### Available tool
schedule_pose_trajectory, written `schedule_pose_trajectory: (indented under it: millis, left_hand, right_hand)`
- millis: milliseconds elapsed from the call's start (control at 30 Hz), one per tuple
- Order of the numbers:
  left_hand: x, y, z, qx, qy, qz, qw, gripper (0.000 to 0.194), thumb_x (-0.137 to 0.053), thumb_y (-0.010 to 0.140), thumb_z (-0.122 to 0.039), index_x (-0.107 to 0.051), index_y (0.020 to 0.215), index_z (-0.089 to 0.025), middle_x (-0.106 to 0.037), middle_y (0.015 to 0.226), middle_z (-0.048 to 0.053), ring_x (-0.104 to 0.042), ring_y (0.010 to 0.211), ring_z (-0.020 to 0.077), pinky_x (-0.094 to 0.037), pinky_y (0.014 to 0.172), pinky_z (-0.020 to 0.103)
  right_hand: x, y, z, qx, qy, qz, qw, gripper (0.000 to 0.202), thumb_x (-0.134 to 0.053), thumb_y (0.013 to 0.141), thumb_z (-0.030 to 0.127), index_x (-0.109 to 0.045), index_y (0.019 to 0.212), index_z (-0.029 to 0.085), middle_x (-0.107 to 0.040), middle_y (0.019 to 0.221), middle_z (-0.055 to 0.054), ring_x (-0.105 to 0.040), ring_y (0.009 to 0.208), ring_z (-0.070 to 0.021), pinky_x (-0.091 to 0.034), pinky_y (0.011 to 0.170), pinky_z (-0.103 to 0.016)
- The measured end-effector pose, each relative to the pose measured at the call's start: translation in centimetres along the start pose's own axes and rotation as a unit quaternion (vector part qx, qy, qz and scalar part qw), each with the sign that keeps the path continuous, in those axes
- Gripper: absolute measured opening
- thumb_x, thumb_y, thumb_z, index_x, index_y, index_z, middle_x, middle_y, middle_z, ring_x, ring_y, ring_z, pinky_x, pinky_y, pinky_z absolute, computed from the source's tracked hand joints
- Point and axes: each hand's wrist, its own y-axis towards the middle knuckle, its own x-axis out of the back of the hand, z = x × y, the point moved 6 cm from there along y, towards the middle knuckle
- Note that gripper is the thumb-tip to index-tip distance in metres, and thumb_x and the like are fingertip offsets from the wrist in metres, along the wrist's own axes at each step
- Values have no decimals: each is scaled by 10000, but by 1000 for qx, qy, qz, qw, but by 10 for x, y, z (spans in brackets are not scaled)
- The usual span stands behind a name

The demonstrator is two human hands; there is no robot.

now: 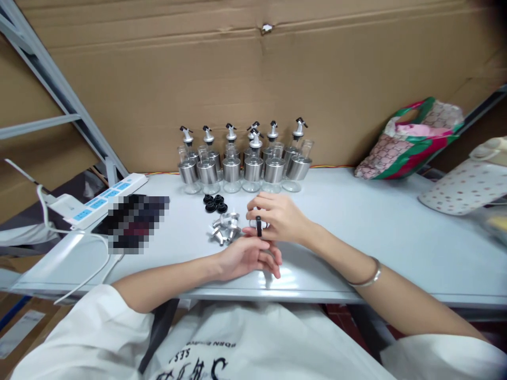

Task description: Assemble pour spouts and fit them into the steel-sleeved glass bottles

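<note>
My right hand (282, 219) is over the table with its fingers bent round a small black-and-silver pourer part (259, 226). Just below it, my left hand (251, 256) is turned partly palm up, its thumb and forefinger pinched at the same part and its other fingers loosely curled. Fingers cover much of the part. Silver funnel-shaped spouts (225, 228) lie in a pile left of my hands. Behind them sit several black stoppers (215, 203). Two rows of glass bottles with steel sleeves (232, 171) stand upright beyond, some topped with black-levered pourers (255, 138).
On the left lie a white power strip (106, 198), a blurred-out dark object (137, 221) and a white cable (106, 253). A patterned bag (412, 140) and a spotted white container (463, 179) stand at the right. Cardboard (336, 79) walls off the back of the table.
</note>
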Motion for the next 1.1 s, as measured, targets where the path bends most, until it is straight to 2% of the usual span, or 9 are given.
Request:
schedule_pose_trajectory:
  millis: [100,267,333,400,500,600,733,867,1100]
  left_hand:
    - [4,-1,-3,-22,-6,-34,999,157,-589,705,-255,-572,729,-101,-628,783,56,-636,634,164,-432,702,322]
    - [-1,-2,-4,-7,7,-23,1000,174,-652,660,-257,-587,659,-95,-632,725,57,-632,623,165,-441,684,313]
    - [-2,-2,-4,-6,19,-24,1000,174,-682,639,-247,-594,627,-97,-636,706,50,-631,614,157,-446,671,297]
    - [-2,-1,-4,-9,29,-27,999,184,-707,628,-248,-603,612,-97,-638,700,47,-628,611,148,-450,663,285]
    - [-2,0,-3,-9,36,-31,999,212,-727,641,-265,-598,614,-99,-633,663,42,-617,602,135,-449,645,271]
    - [-1,0,-2,-1,33,-33,999,243,-736,658,-275,-558,613,-116,-624,610,34,-603,582,126,-441,622,260]
    - [-1,-1,-3,-3,26,-18,999,263,-759,634,-295,-564,691,-128,-644,648,38,-614,607,139,-437,611,267]
    - [0,-1,-2,1,42,-15,999,317,-776,616,-329,-605,773,-112,-652,721,43,-623,618,132,-449,650,273]
    - [-5,-2,-4,-8,95,-6,995,289,-800,590,-286,-583,660,-108,-637,662,43,-582,526,110,-441,557,268]
  right_hand:
    - [2,0,2,3,2,-2,1000,291,-514,876,335,-667,712,150,-611,689,-65,-488,610,-147,-347,538,-264]
    - [4,-6,-3,-86,111,-18,990,396,-575,823,414,-670,1046,100,-547,540,14,-457,473,-98,-341,488,-225]
    - [4,-7,-2,-120,131,-16,984,430,-600,794,422,-644,1090,113,-546,522,36,-441,432,-82,-337,474,-209]
    - [2,-7,-2,-158,146,9,977,394,-613,766,418,-628,1032,128,-527,505,55,-425,409,-75,-328,465,-199]
    - [1,-7,-2,-185,162,37,969,271,-611,739,430,-550,775,169,-451,453,80,-372,381,-64,-292,450,-189]
    - [4,-6,-4,-161,140,41,976,374,-581,751,497,-402,607,201,-377,405,84,-307,367,-58,-252,441,-192]
    - [5,-7,-11,-147,81,56,984,517,-448,799,652,-328,554,213,-317,383,66,-261,370,-74,-197,437,-219]
    - [1,-6,-9,-130,54,72,987,562,-328,823,700,-287,542,215,-291,397,55,-222,388,-82,-168,445,-236]
    - [-5,-6,2,-113,100,73,986,565,-451,788,655,-239,512,210,-266,408,69,-211,405,-69,-177,439,-220]
